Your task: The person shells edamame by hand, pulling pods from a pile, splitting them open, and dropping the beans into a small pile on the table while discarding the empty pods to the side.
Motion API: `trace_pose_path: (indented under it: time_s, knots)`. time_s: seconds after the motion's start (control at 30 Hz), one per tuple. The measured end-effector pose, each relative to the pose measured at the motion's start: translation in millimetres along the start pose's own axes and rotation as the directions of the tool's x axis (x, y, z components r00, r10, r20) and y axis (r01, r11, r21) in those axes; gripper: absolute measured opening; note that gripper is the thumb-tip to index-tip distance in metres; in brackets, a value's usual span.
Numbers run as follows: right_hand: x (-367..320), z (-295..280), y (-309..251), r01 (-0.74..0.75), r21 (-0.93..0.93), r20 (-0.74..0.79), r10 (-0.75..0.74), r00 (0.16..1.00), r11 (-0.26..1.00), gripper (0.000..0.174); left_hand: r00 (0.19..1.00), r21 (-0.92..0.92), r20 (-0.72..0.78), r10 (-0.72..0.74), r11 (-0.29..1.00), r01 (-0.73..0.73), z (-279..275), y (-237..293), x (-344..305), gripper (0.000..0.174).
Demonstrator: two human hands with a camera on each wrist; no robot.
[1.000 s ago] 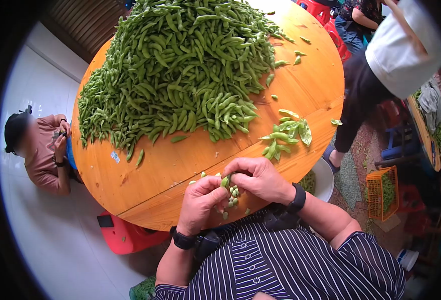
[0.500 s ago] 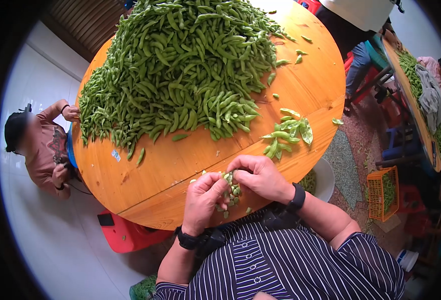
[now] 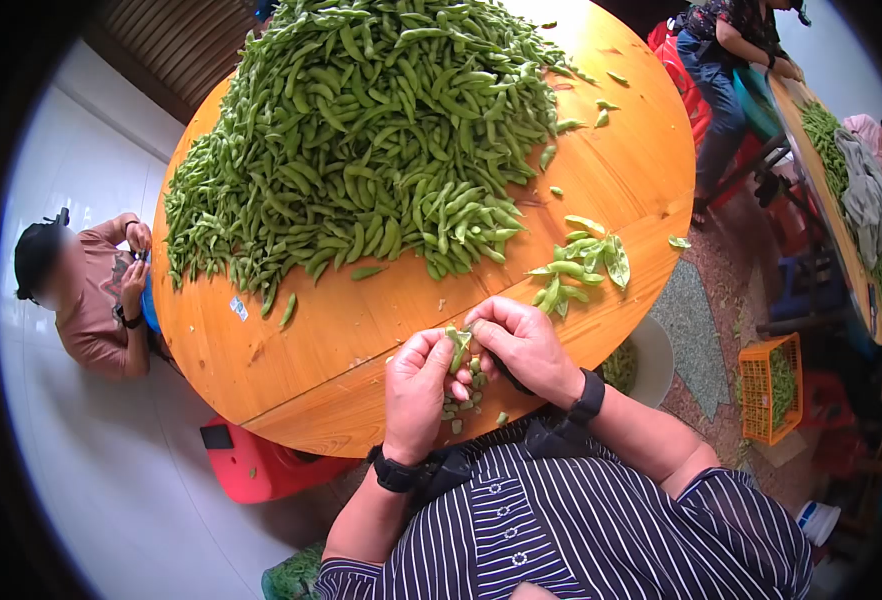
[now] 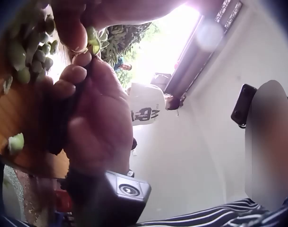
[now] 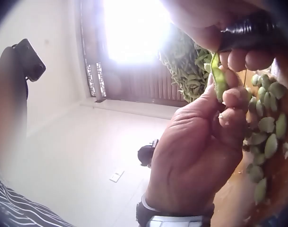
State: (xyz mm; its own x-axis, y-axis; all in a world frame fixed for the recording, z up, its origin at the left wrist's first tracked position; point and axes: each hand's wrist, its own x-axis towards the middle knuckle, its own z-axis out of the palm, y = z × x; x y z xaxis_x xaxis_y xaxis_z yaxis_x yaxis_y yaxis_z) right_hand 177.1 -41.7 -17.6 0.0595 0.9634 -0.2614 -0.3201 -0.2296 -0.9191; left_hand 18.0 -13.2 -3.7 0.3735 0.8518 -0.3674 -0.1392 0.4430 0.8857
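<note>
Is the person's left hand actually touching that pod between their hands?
Touching: the right wrist view shows the left hand pinching the pod between thumb and fingers.

Your rnd wood tbl (image 3: 301,362) is bearing a big green-pod pile (image 3: 361,150); a sm. pod cluster (image 3: 566,268) is lying to your R, shelled beans (image 5: 271,144) nr you, a sticker (image 3: 238,308) L.

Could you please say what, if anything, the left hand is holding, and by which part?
The left hand pinches a green pod by its lower part, as the right wrist view shows.
</note>
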Motion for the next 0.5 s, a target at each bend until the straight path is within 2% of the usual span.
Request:
trace_pose_path:
  time_s: [0.1, 0.17, 0.3, 0.37, 0.4, 0.47, 0.5]
  knots:
    - [-0.1, -1.9, -4.2, -0.021, -0.019, 0.018, 0.022, 1.0, 1.0, 0.012, 1.0, 0.001, 0.027, -0.012, 1.0, 0.012, 0.7, -0.3, -0.2, 0.017]
    - [0.1, -3.1, -6.1, -0.005, -0.106, 0.059, 0.011, 0.998, 0.994, 0.014, 1.0, 0.066, 0.027, 0.014, 0.998, -0.015, 1.0, -0.1, -2.4, 0.018]
    - [1.3, -6.2, -9.5, -0.053, -0.143, 0.058, 0.062, 0.996, 0.988, 0.015, 0.999, 0.008, 0.043, -0.034, 0.999, 0.033, -0.7, 2.3, -3.8, 0.017]
    - [3.1, -7.8, -2.6, 0.065, -0.242, 0.057, -0.053, 0.997, 0.968, 0.012, 0.993, 0.024, 0.08, -0.089, 0.996, 0.087, -0.1, 8.2, -5.5, 0.017]
    - [2.3, -8.0, -2.8, 0.064, -0.242, 0.057, -0.051, 0.997, 0.968, 0.012, 0.993, 0.023, 0.08, -0.091, 0.996, 0.089, -2.3, 10.1, -4.0, 0.017]
    - [1.6, -8.2, -4.5, 0.094, -0.296, 0.121, -0.06, 0.991, 0.951, 0.011, 0.959, 0.093, 0.226, -0.173, 0.983, 0.155, -9.3, 15.5, -0.4, 0.017]
    - [1.7, -8.6, -4.5, 0.094, -0.296, 0.123, -0.059, 0.991, 0.95, 0.011, 0.959, 0.092, 0.224, -0.172, 0.984, 0.155, -12.4, 15.5, 0.3, 0.017]
